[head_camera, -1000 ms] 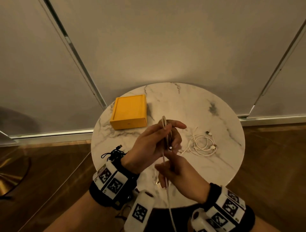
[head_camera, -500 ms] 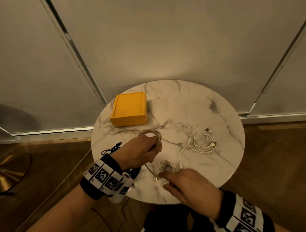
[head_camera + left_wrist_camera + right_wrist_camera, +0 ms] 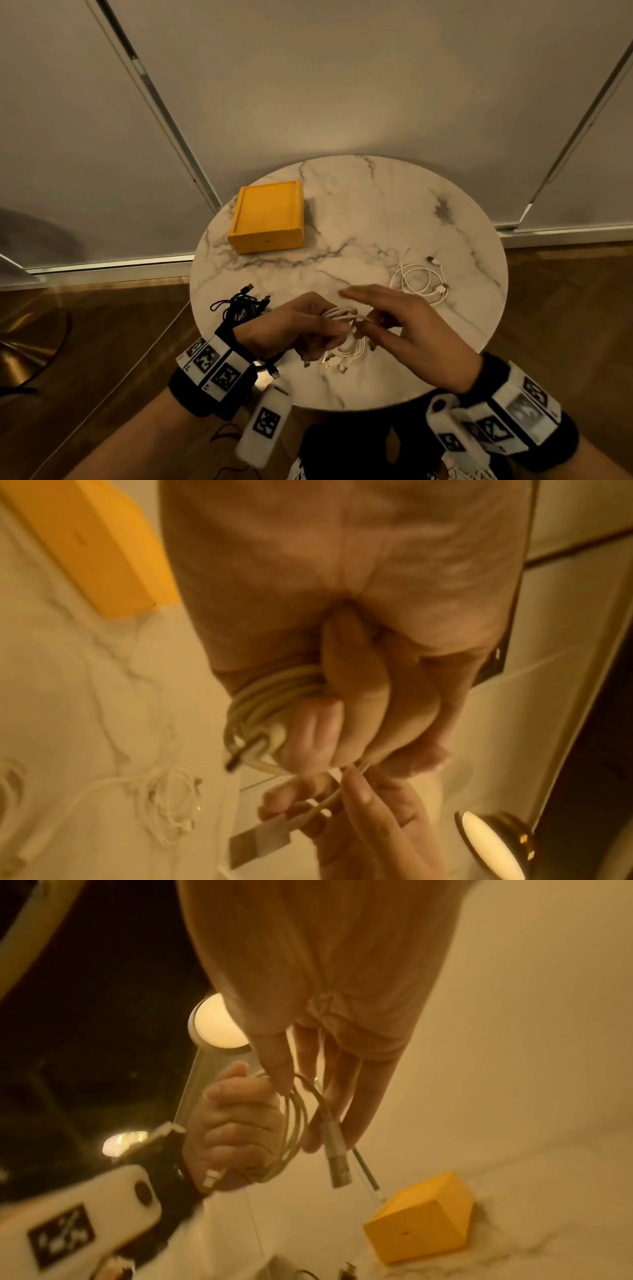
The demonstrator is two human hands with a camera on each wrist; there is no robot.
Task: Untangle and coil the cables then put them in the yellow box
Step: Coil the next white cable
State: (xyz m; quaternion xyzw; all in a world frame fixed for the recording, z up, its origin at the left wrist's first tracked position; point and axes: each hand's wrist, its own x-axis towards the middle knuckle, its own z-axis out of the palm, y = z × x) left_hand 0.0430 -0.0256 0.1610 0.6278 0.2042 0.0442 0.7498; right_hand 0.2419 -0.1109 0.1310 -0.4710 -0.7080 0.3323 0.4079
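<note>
1. Two hands met above the near edge of the round marble worktop (image 3: 394, 212), both working on one white cable.
2. The left hand (image 3: 291, 330) was clenched around a coiled white cable (image 3: 342, 313), its curled fingers (image 3: 356, 696) wrapped over the bundled loops; that grip was clamped firmly on the coil.
3. The right hand (image 3: 407, 329) pinched the loose tail of the same cable between thumb and fingertips, just beside the left hand, while its other fingers stretched out fairly straight towards the far side.
4. In the right wrist view the cable's loops hung beside the left fist, and a metal-tipped plug (image 3: 337, 1161) dangled below the right fingers (image 3: 356, 1096).
5. In the left wrist view a flat USB plug (image 3: 260, 842) lay across the right fingertips.
6. The yellow box (image 3: 269, 217) sat closed on the far left part of the worktop, well apart from both hands.
7. A second white cable (image 3: 421, 281) lay in a loose coil on the right side of the worktop, near the right hand but untouched.
8. A black cable (image 3: 239, 303) lay bunched at the left edge, just beyond the left wrist.
9. Both wrists wore black bands carrying white blocks with black-and-white square markers (image 3: 214, 359).
</note>
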